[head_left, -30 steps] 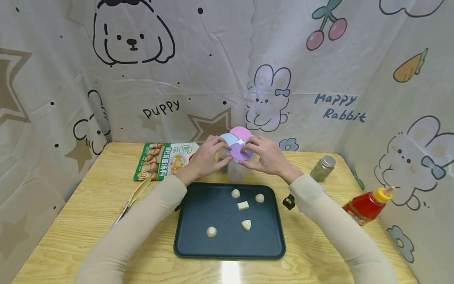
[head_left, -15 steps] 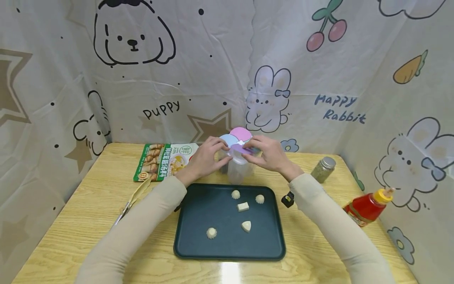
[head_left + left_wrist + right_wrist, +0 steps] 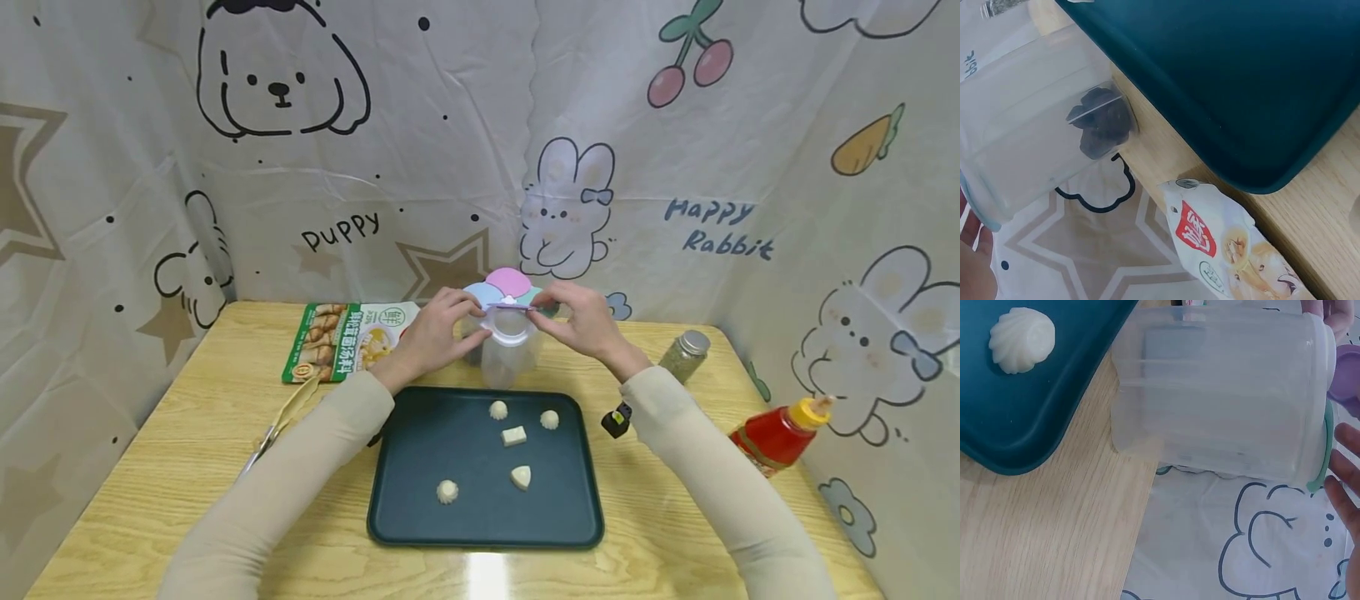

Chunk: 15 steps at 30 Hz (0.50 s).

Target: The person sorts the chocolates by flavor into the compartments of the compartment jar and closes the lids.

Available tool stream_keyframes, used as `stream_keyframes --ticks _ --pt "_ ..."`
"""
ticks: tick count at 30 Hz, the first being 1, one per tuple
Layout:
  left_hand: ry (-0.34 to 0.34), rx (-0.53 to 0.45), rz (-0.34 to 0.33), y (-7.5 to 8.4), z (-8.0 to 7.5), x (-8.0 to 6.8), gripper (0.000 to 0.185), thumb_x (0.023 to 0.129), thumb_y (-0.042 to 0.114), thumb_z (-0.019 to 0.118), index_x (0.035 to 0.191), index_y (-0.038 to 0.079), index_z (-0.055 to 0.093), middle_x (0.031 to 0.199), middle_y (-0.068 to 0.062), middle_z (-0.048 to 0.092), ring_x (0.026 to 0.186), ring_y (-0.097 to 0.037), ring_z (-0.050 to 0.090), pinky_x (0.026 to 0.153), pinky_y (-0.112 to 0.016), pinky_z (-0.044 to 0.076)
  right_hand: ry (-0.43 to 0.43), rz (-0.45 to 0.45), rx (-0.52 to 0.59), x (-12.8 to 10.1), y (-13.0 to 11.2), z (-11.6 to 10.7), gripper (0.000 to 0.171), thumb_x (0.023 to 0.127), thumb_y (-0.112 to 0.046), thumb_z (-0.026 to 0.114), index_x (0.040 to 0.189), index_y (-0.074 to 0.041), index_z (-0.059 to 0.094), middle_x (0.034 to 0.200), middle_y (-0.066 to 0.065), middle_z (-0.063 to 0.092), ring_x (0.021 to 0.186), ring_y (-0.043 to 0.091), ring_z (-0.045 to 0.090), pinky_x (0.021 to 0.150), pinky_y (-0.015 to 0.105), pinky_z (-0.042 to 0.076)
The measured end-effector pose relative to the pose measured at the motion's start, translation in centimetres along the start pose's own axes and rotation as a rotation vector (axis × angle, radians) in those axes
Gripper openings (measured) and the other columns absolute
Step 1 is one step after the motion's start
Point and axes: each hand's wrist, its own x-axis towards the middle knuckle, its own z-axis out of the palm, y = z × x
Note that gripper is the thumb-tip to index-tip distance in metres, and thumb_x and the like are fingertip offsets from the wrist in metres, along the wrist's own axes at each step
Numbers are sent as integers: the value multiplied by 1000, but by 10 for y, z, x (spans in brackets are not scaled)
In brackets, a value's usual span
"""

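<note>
From here I see the clear tub [image 3: 501, 365] in the middle of the head view. The left hand [image 3: 442, 329] grips its rim [image 3: 513, 340]; the right hand [image 3: 587, 325] pinches the tipped-up purple flap [image 3: 1344, 376]. The tub looks light, stiff and slippery, so I'd hold its rim

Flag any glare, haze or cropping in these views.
Head: bright glare streak on the table, bottom centre; left wrist: dark pieces look hazy through the cloudy container; right wrist: the right hand is cropped by the frame.
</note>
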Motion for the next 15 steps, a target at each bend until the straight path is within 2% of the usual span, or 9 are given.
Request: stream_keyframes --ticks 4,8,15 --pt "-21 12 -1 2 -5 1 28 93 28 82 111 8 77 120 -9 73 119 -27 62 108 -43 54 -4 33 -26 3 2 -1 9 90 -13 84 93 -7 78 91 9 79 87 26 73 79 43 60" --pt "-42 8 -10 4 -12 -3 28 94 29 81 113 9 78 120 -8 75 119 -27 63 107 -44 54 -23 85 18 6 0 -2 10 91 -12 82 96 -5 78 95 12 79 89 27 75 82 43 63" --pt "-22 40 -20 4 -28 -28 29 94 28 82 114 8 78 116 -9 76 115 -28 65 102 -46 56 -25 160 55 6 -1 -4 11 92 -12 81 98 -4 78 99 14 79 91 29 74 83 44 64"
